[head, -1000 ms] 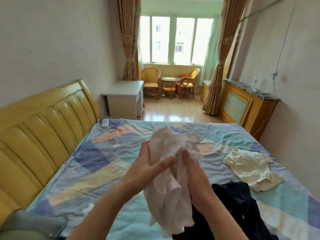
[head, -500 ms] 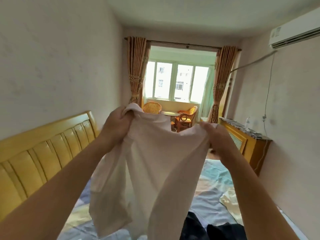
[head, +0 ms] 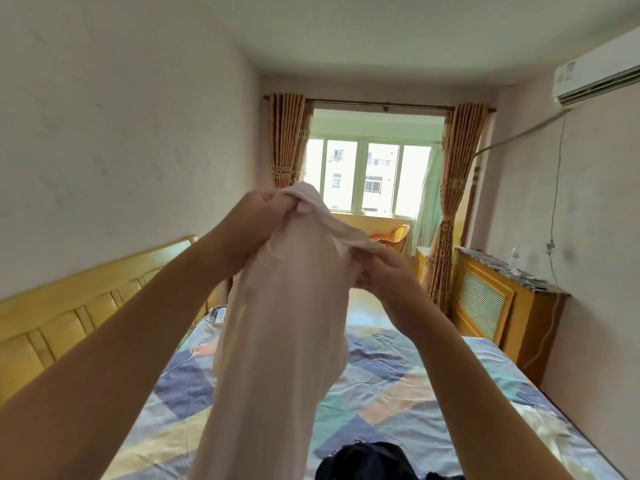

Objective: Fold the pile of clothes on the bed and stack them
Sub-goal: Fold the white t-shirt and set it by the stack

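Hands, left hand (head: 258, 216) and right hand (head: 384, 271), both gripping white garment (head: 287, 323); no legible writing.

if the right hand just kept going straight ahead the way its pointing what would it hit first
Probably the white garment it already pinches, then the left hand gripping the same top edge. Depth is unclear, so this is a guess.

no text, brand, number or sign can be read anywhere. the air conditioner (head: 597, 76), up and to the right of the fingers, carries a small label near its left end, but it is too blurred to make out.
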